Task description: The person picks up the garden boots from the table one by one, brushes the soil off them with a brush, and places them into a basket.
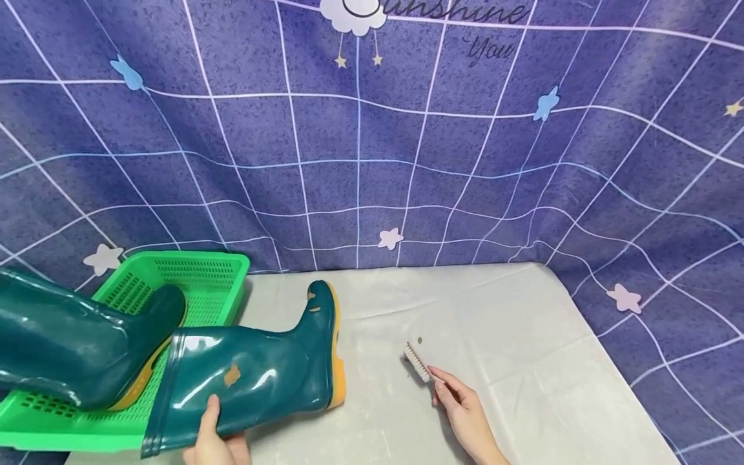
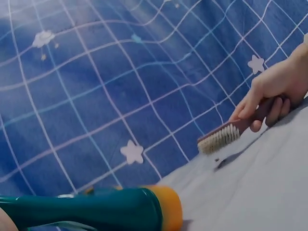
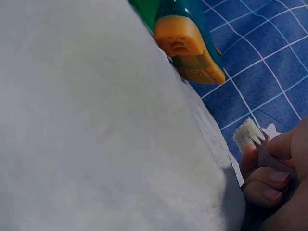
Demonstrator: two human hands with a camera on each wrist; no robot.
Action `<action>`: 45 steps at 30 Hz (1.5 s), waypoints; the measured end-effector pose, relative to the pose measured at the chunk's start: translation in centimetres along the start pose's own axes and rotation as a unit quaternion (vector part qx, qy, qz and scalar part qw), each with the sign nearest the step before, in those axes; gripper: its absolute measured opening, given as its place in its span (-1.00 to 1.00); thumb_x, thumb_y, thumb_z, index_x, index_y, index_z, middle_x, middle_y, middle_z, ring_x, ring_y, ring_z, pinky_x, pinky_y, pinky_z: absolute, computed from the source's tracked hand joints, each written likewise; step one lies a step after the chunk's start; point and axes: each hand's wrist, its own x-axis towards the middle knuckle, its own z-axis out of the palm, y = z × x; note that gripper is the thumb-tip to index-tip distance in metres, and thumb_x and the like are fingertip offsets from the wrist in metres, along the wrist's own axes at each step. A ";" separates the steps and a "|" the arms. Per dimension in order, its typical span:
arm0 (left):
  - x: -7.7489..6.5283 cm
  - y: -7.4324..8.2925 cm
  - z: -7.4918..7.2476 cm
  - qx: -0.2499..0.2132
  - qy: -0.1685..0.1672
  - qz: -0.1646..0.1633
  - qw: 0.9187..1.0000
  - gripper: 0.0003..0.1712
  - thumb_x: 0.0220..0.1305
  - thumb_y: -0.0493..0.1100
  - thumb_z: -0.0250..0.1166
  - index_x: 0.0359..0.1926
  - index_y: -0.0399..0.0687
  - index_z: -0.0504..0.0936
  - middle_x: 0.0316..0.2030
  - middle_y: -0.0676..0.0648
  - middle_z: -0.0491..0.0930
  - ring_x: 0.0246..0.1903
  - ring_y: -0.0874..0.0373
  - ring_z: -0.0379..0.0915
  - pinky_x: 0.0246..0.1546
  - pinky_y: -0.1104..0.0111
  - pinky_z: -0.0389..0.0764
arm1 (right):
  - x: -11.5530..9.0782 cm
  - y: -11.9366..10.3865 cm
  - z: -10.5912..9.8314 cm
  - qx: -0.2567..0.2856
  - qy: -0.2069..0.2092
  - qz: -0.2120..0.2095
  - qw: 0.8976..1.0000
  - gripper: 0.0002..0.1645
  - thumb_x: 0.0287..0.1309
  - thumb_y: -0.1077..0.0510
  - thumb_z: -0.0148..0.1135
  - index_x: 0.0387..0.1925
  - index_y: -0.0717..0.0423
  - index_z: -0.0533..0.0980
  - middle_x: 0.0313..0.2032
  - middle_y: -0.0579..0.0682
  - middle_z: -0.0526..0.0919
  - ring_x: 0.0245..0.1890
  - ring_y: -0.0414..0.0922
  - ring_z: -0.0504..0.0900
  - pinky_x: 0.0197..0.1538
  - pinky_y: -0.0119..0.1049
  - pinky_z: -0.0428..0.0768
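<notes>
A dark green rubber boot (image 1: 279, 368) with a yellow sole lies on its side, its toe pointing to the back. Brown patches mark its shaft and toe. My left hand (image 1: 217, 442) grips the shaft from the front, thumb on top and the other fingers underneath. To the right, my right hand (image 1: 465, 410) holds a scrubbing brush (image 1: 416, 361) by its handle, apart from the boot. The left wrist view shows the brush's pale bristles (image 2: 219, 138) facing down above the white cloth. In the right wrist view, the boot's yellow sole (image 3: 180, 36) faces the camera.
A green plastic basket (image 1: 70, 440) stands at the left, with a second green boot (image 1: 64, 349) lying across it. White cloth (image 1: 494, 310) covers the table. A small dark speck (image 1: 420, 340) lies near the brush. Behind and at the right hangs a blue gridded curtain (image 1: 407, 181).
</notes>
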 end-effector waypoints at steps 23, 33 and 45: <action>-9.4 -5.8 5.3 0.432 -0.234 0.223 0.842 -0.56 0.59 -0.16 0.25 0.35 -0.25 0.54 0.11 0.11 0.72 0.07 0.56 0.55 0.16 0.68 0.51 | -1.7 -6.4 2.5 0.020 -0.036 -0.121 0.992 -0.57 0.64 0.23 0.03 0.39 0.16 0.53 -0.40 -0.07 0.63 -0.66 -0.40 0.22 -0.66 -0.38 0.34; -11.6 -9.7 5.7 0.496 -0.318 0.303 0.749 -0.68 0.53 -0.21 0.31 0.19 -0.26 0.68 0.05 -0.17 0.81 0.09 0.12 0.71 0.10 0.54 0.65 | -1.3 -10.4 5.7 0.051 -0.075 -0.233 0.968 -0.55 0.64 0.32 -0.05 0.41 0.20 0.50 -0.37 0.18 0.58 -0.75 -0.27 0.13 -0.73 -0.41 0.25; -12.4 -11.2 4.9 0.526 -0.366 0.444 0.626 -0.23 0.21 -0.31 0.44 0.46 -0.26 0.48 0.33 -0.16 0.62 0.34 -0.03 0.52 0.29 0.11 0.54 | -1.3 -10.4 7.5 0.023 -0.065 -0.271 0.960 -0.51 0.61 0.35 -0.03 0.43 0.13 0.51 0.01 0.22 0.75 -0.37 -0.38 0.61 -0.43 -0.39 0.65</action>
